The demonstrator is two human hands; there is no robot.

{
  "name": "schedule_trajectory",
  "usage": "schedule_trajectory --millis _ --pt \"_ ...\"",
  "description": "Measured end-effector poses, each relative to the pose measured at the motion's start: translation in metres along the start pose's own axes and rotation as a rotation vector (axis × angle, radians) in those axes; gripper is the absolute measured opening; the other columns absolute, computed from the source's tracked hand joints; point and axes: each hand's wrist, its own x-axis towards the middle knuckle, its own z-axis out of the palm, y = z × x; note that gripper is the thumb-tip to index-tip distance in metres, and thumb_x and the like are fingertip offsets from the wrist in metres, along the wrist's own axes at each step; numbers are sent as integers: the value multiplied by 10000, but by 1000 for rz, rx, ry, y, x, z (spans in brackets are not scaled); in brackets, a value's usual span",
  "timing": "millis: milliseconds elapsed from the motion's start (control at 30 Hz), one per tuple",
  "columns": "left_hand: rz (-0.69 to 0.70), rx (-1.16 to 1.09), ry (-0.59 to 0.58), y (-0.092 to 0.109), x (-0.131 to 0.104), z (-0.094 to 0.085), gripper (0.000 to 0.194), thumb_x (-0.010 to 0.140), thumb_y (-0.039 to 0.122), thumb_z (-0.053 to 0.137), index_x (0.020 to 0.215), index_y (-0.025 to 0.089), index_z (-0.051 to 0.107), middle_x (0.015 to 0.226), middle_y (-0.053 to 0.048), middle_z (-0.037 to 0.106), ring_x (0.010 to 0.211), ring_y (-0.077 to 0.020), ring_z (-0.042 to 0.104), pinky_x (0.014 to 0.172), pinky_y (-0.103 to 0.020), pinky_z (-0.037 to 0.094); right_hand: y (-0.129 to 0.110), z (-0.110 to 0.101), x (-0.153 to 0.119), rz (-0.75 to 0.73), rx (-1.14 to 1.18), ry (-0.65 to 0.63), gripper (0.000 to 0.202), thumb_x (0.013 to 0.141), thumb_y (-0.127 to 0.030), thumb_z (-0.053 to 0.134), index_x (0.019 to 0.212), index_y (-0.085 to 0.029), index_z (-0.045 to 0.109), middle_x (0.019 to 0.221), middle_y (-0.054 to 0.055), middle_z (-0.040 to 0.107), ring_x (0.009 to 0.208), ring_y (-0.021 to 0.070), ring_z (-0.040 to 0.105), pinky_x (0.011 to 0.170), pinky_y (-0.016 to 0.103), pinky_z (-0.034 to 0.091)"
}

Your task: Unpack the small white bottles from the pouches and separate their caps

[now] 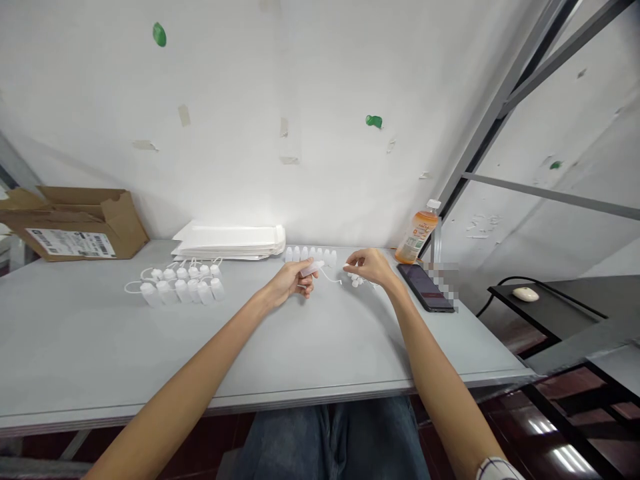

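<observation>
My left hand [291,281] is closed around a small translucent white bottle [312,269], tilted to the right. A thin white strap [331,276] curves from its top toward the right. My right hand [369,265] hovers at a small pile of white caps [355,281], thumb and fingertips pinched together. Whatever lies between those fingertips is too small to make out. Behind my hands stands a row of small white bottles [305,253] without straps. To the left, two rows of similar bottles [180,291] stand with looped straps on their tops.
An open cardboard box [120,230] sits at the far left. White flat packets [235,241] are stacked against the wall. An orange drink bottle [417,233] and a dark phone [425,288] are at the right. The table's front edge [320,398] runs above my lap.
</observation>
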Motion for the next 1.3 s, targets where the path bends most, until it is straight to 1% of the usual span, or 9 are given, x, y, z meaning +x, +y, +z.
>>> schedule_trajectory --millis 167,300,567,667,767,1000,1100,1167,1300 --pt "1 47 -36 0 0 0 442 807 580 619 766 140 614 565 56 336 521 -136 488 519 -283 464 -1 1 -1 47 -223 -132 156 732 -321 701 831 -229 779 844 24 709 767 164 609 613 257 345" --pt "-3 65 -32 0 0 0 454 803 593 619 764 141 618 559 57 338 514 -137 491 514 -287 464 -3 0 -2 75 -296 -212 193 712 -268 695 872 -238 798 844 34 704 759 170 604 594 253 334" --pt "-2 81 -33 0 -2 0 430 805 569 625 767 141 624 565 54 344 511 -135 494 521 -287 466 7 -6 -2 74 -139 -221 251 688 -260 702 922 -227 787 765 2 656 685 132 563 570 229 325" --pt "2 85 -37 0 -2 0 438 805 578 623 764 143 625 562 54 343 511 -137 497 522 -292 468 13 -6 0 51 -86 -270 278 658 -209 699 923 -204 781 691 -16 608 626 114 530 548 221 308" --pt "4 92 -32 1 -2 1 453 806 593 618 755 143 624 559 54 344 506 -135 496 522 -292 466 17 -3 1 37 -78 -315 330 640 -141 659 944 -195 776 643 -33 570 596 103 502 543 216 295" --pt "11 94 -33 2 -3 2 450 809 586 618 751 140 629 552 51 351 506 -138 499 518 -292 465 16 -2 1 35 -109 -297 344 635 -112 629 934 -191 779 619 -34 571 589 104 497 552 230 295" --pt "19 96 -28 1 -2 1 442 804 579 631 772 138 638 549 53 353 508 -137 501 512 -291 469 15 -4 0 36 -23 -273 271 649 -157 649 889 -175 773 600 -30 578 575 108 500 551 233 312" --pt "27 104 -28 0 -2 0 445 800 579 643 808 134 649 564 50 372 517 -134 505 510 -289 475 10 -4 -1 24 110 -208 210 696 -246 654 855 -162 762 593 -21 584 561 111 494 546 237 328" --pt "55 126 -28 -4 0 -2 456 780 575 678 860 127 658 626 33 428 539 -121 508 495 -273 475 -7 1 -4 -13 457 -82 372 777 -501 615 814 -153 742 650 10 606 560 113 472 508 243 330"
